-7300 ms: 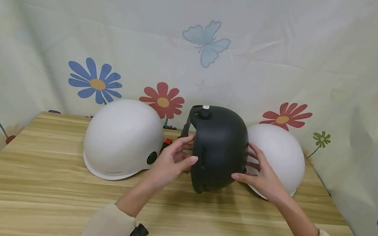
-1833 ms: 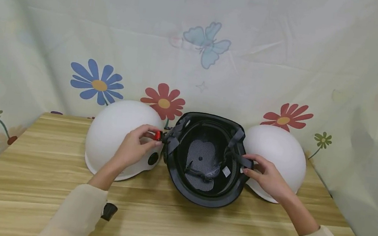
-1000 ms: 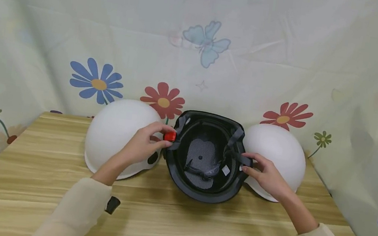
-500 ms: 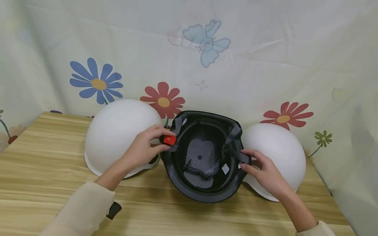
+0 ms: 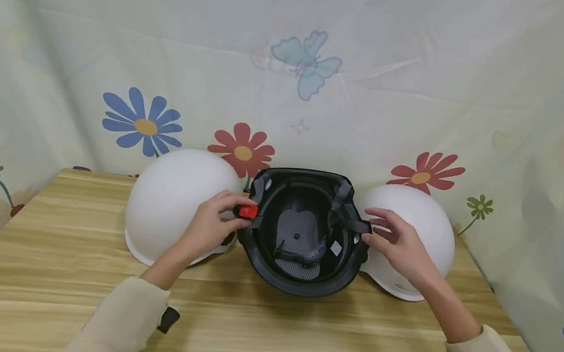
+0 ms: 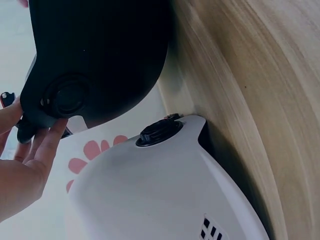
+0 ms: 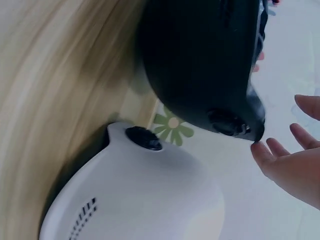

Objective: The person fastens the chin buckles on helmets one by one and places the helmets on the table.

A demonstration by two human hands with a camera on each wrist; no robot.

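Note:
A black helmet [image 5: 300, 282] sits upside down in the middle of the wooden table, its padded inside facing up. My left hand [image 5: 211, 223] grips its left rim. A red strap buckle [image 5: 248, 212] shows between that thumb and forefinger. In the left wrist view, the fingers [image 6: 52, 142] press the helmet's outer side. My right hand [image 5: 398, 245] is at the opposite rim, beside the dark strap [image 5: 355, 225]. In the right wrist view, its fingertips are right at the rim corner, with the thumb [image 7: 306, 106] spread away.
A white helmet [image 5: 176, 204] rests dome up on the left and another white helmet [image 5: 415, 217] on the right, both close to the black one. Behind the wooden table [image 5: 259, 345] hangs a cloth [image 5: 411, 50] printed with flowers and a butterfly.
The black helmet has turned from standing on its side to lying inside up, lately shifting slightly left. My left hand has brought the red buckle to the rim; my right fingers have loosened.

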